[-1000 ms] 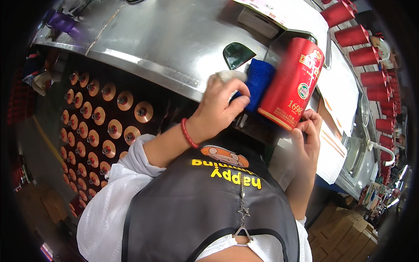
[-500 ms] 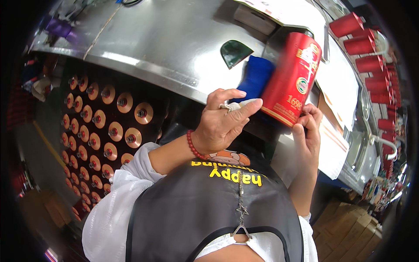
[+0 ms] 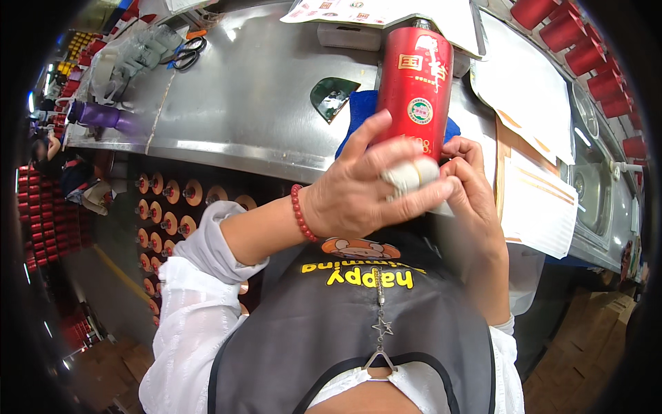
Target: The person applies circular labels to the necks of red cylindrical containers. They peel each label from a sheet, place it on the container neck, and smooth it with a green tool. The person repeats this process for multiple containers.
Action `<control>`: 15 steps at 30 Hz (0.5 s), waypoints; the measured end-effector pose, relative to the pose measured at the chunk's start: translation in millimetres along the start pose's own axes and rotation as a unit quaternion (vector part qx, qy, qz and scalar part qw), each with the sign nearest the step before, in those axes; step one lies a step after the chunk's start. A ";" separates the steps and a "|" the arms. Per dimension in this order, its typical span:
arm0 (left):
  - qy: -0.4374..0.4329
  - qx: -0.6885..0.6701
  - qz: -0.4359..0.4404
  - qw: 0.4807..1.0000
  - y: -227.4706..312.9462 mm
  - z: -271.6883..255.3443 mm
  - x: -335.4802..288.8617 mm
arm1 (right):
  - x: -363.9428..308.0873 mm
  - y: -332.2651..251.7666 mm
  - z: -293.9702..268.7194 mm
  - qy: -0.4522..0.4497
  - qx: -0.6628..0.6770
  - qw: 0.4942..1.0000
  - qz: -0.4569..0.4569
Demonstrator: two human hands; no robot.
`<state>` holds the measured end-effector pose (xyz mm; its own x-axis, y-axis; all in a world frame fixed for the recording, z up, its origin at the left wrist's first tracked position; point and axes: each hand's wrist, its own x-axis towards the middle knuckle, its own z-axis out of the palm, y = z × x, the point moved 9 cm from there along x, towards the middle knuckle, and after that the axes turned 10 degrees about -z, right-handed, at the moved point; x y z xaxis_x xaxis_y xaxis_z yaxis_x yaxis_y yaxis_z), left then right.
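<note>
The printed red bottle (image 3: 415, 83) lies over a blue cloth (image 3: 360, 114) on the bench (image 3: 234, 90), handling seemingly unfinished; the left hand (image 3: 355, 193) holds a white wad (image 3: 414, 174), the right hand (image 3: 476, 200) curls nearby (grip unclear).

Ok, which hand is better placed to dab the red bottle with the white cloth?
Probably the left hand: the white cloth is at its fingers, which reach across the lower end of the red bottle. The right hand is beside that end, fingers curled, no white cloth visible in it.
</note>
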<state>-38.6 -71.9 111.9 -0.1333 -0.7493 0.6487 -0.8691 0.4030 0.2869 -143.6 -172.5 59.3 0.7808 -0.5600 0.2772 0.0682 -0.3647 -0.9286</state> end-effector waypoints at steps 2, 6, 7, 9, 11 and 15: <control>0.055 -0.145 -0.102 0.983 -30.2 5.5 2.4 | -0.8 0.2 -1.5 -0.016 -0.029 0.999 0.007; 0.101 -0.187 -0.119 0.970 -43.2 5.6 -18.7 | 2.9 -4.7 -2.8 -0.022 -0.034 0.999 -0.014; 0.115 -0.210 -0.139 0.961 -43.6 4.2 -20.9 | 3.2 -5.1 -4.2 -0.027 -0.030 0.999 -0.021; 0.091 -0.100 -0.063 0.989 -29.6 -0.1 -25.9 | 0.6 -3.1 -9.8 -0.037 -0.008 0.999 0.007; 0.053 -0.037 0.001 0.998 -18.0 -6.2 -28.4 | -3.7 0.4 -15.9 -0.037 -0.012 0.999 0.015; 0.042 -0.045 0.055 0.997 -2.7 -10.9 -13.4 | -12.7 12.7 -26.6 -0.032 -0.004 0.999 0.005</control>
<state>-29.2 -57.1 110.1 -0.1820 -0.6531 0.7351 -0.8050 0.5283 0.2700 -169.2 -189.8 50.5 0.8197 -0.5149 0.2508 0.0550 -0.3652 -0.9293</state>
